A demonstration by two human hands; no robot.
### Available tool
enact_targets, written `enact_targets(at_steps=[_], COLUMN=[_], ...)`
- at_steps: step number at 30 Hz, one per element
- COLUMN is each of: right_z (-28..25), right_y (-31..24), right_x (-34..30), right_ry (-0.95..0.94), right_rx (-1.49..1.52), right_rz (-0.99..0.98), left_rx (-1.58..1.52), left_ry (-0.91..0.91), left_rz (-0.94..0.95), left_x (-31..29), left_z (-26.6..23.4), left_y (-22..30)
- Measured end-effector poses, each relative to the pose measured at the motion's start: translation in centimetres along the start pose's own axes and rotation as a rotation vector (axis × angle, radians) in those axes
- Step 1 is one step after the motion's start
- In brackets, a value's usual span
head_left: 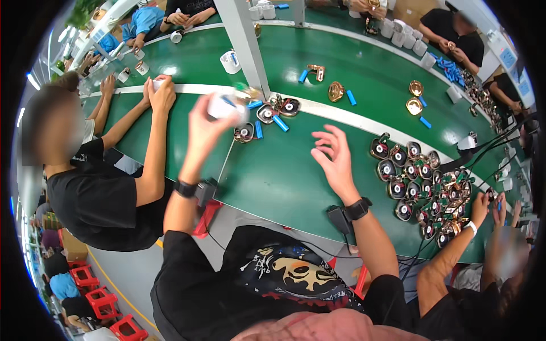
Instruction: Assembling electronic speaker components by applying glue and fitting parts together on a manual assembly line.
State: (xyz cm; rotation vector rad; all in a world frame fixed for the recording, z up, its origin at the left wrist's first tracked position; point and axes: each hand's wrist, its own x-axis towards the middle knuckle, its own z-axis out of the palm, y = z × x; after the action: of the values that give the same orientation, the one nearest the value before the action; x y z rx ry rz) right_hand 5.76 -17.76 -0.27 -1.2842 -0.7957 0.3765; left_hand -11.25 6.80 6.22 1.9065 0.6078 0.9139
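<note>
1. Green tabletop stretches in front of me, and my left hand is raised over it, fingers closed round a small white part that is too blurred to name more closely.
2. My right hand hovers open and empty, fingers spread, near the middle of the tabletop.
3. Just beyond my left hand lie a few round black-and-silver units with blue cylindrical cells beside them; I judge these are the ones in work.
4. Well off to the right of my right hand sits a dense heap of round black units, which looks like the bulk of the stock.
5. Going by that heap against the few by my left hand, I would say most of the job is left.
6. A co-worker's hand reaches toward the heap's far side.
</note>
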Motion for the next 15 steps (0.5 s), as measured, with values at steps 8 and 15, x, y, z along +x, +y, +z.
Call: enact_targets(at_steps=[8,15], right_z=[0.0,-0.5], right_y=[1.7,1.5], right_x=[0.4,0.1], right_ry=[-0.152,-0.175], right_rx=[-0.208,-0.207], right_rz=[0.117,0.12], left_rx=[0.253,0.504], left_ry=[0.102,0.306], left_rz=[-0.088,0.19], left_x=[15.5,12.1], left_z=[-0.8,0.8], left_y=[-14.8,-13.7])
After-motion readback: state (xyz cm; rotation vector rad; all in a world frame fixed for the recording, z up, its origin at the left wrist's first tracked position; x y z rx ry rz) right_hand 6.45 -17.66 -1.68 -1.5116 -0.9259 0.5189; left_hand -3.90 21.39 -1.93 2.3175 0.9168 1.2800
